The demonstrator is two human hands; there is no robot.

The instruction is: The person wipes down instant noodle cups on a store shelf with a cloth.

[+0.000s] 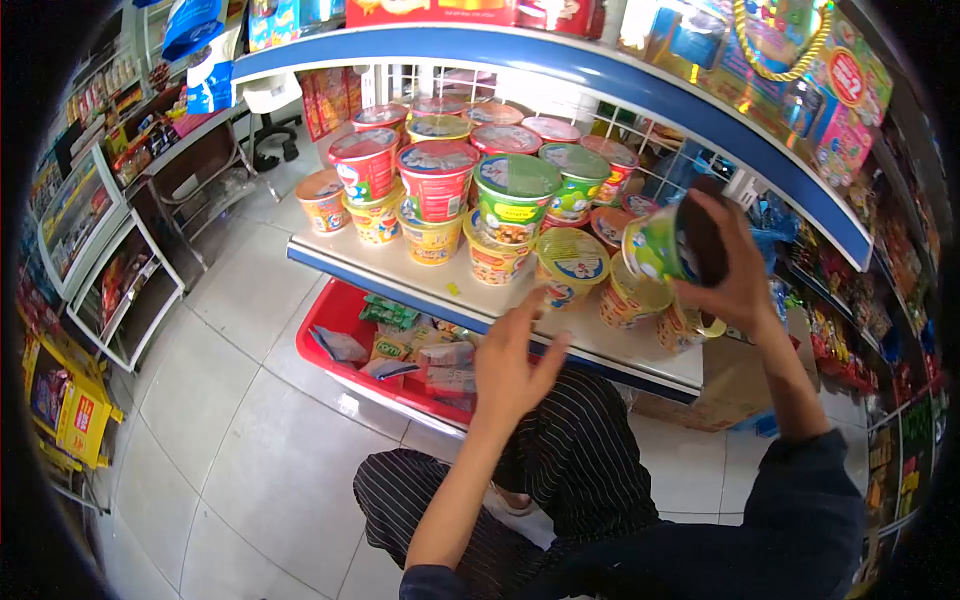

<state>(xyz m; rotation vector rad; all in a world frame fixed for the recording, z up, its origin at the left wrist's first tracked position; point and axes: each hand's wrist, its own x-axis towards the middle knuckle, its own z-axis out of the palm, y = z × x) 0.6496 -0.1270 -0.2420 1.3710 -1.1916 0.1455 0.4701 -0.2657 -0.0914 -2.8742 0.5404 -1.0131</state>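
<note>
My right hand (pixel 735 265) grips a green instant noodle cup (pixel 652 248), tilted on its side with its dark end toward my palm, over the right part of the shelf (pixel 650 360). My left hand (pixel 515 365) has its fingers apart and holds nothing. Its fingertips come right up to a yellow-lidded cup (pixel 572 262) at the shelf's front. Left of that, a green cup (pixel 515 190) stands stacked on a yellow cup (pixel 495 258). Red cups (pixel 437 180) sit in the upper layer farther left, and more yellow cups (pixel 635 298) line the front below my right hand.
A blue-edged upper shelf (pixel 560 60) overhangs the cups. Beneath the lower shelf a red bin (pixel 330 350) holds several packets. My knees (pixel 585 450) are close to the shelf front. White wire racks (pixel 110 270) and a yellow box (pixel 80 410) stand at the left.
</note>
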